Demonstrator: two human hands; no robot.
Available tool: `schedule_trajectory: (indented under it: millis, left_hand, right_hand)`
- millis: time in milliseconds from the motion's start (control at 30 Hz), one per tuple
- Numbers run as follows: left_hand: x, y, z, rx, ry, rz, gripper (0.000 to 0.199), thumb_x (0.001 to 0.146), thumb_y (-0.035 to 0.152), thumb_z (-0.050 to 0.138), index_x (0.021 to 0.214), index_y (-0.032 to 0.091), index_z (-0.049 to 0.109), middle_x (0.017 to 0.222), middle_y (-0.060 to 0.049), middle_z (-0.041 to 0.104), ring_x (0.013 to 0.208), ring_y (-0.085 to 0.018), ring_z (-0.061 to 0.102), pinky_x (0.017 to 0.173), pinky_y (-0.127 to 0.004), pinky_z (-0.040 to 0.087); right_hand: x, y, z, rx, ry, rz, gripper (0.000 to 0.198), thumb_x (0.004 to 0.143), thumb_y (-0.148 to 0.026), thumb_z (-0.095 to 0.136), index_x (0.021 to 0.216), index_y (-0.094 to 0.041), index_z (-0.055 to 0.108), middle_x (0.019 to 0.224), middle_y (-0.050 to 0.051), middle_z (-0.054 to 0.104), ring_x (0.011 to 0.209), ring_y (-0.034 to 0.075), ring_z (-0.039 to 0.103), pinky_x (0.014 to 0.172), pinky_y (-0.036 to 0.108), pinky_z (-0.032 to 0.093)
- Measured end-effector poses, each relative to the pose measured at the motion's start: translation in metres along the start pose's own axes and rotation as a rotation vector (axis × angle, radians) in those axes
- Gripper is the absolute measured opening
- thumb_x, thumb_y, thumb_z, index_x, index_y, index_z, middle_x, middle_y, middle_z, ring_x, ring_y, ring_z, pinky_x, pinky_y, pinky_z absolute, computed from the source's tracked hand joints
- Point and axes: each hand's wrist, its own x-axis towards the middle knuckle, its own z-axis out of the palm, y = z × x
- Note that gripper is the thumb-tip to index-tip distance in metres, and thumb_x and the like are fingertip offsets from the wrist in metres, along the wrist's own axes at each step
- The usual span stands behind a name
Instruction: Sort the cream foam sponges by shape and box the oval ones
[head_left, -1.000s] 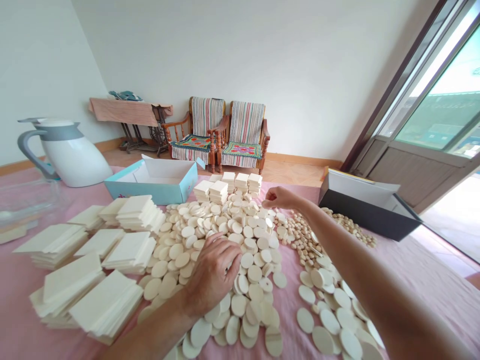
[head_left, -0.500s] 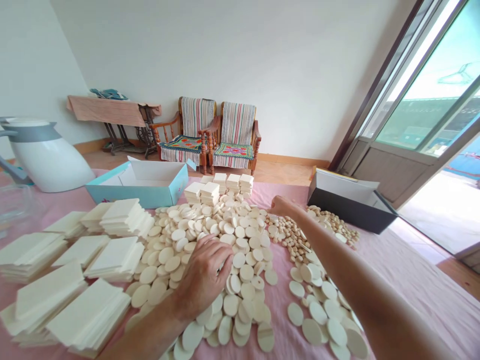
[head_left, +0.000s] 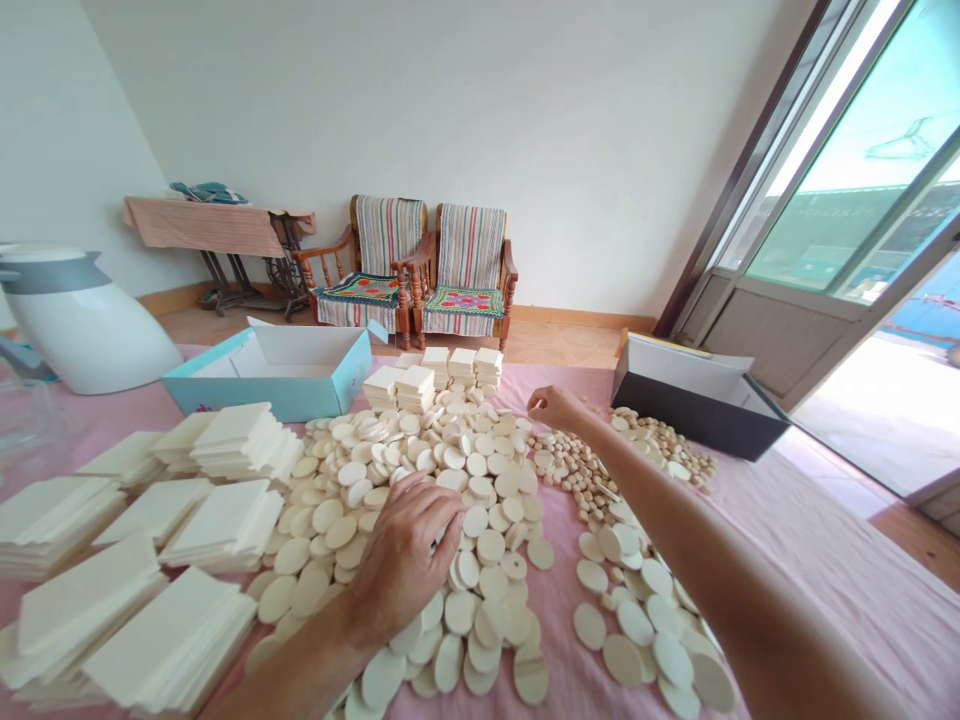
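My left hand (head_left: 415,548) lies palm down over a broad pile of pale round wooden discs (head_left: 491,545), its fingers loosely bent and the thumb apart. Nothing shows in its grasp, though the palm side is hidden. My right hand (head_left: 556,408) is stretched out over the far side of the cloth, fingers curled together. Whatever it may hold is too small or hidden to make out. Just in front of its wrist lie small wooden beads or buttons (head_left: 574,462). More large discs (head_left: 636,622) spread beneath my right forearm.
Stacks of square wooden tiles (head_left: 232,520) stand at left, with smaller square stacks (head_left: 415,388) behind the discs. A light blue box (head_left: 262,385) and a black box (head_left: 694,405) sit at the back of the pink cloth (head_left: 795,530). A white jug (head_left: 97,325) stands far left.
My right hand has shifted slightly left, away from the black box. My left hand stays over the discs; the whole view has moved a little.
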Motion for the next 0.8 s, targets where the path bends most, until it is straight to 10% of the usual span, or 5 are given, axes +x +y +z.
schedule_trajectory:
  millis: [500,800]
  left_hand:
    - [0.002,0.001,-0.001,0.003,0.010,0.000,0.014,0.088,0.014,0.048,0.084,0.019,0.061,0.082,-0.001,0.067,0.080,-0.015,0.062,0.099,-0.043,0.040]
    - [0.001,0.001,-0.001,0.003,0.003,-0.002,0.015,0.088,0.014,0.047,0.085,0.019,0.062,0.083,-0.002,0.067,0.080,-0.015,0.061,0.099,-0.045,0.040]
  right_hand:
    - [0.003,-0.010,0.001,-0.135,-0.038,-0.079,0.026,0.076,-0.024,0.056,0.098,-0.016,0.067,0.097,0.011,0.070,0.083,0.020,0.064,0.060,0.023,0.041]
    - [0.000,-0.031,-0.032,0.209,0.013,-0.282,0.026,0.081,-0.032,0.061,0.099,-0.015,0.065,0.070,0.003,0.068,0.065,0.012,0.060,0.064,0.022,0.046]
